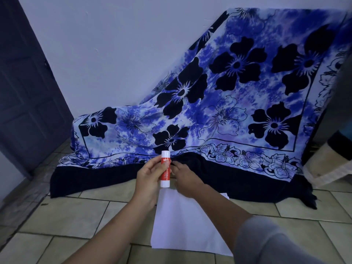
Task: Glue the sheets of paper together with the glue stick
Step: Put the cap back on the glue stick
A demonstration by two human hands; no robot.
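A red and white glue stick point(165, 169) stands upright with its white cap on, and my left hand point(150, 175) is wrapped around its middle. My right hand point(183, 177) hovers just to the right of the stick with its fingers slightly apart and nothing in it. Below both hands, white sheets of paper point(182, 225) lie flat on the tiled floor, and a second sheet's corner shows at the far right edge point(225, 196). My forearms hide part of the paper.
A blue floral cloth point(228, 103) drapes over something against the wall, and its dark hem point(106, 180) reaches the beige floor tiles point(76, 216) just beyond the paper. A dark door point(24, 92) stands at the left. A pale box-like object point(331, 164) sits at the right.
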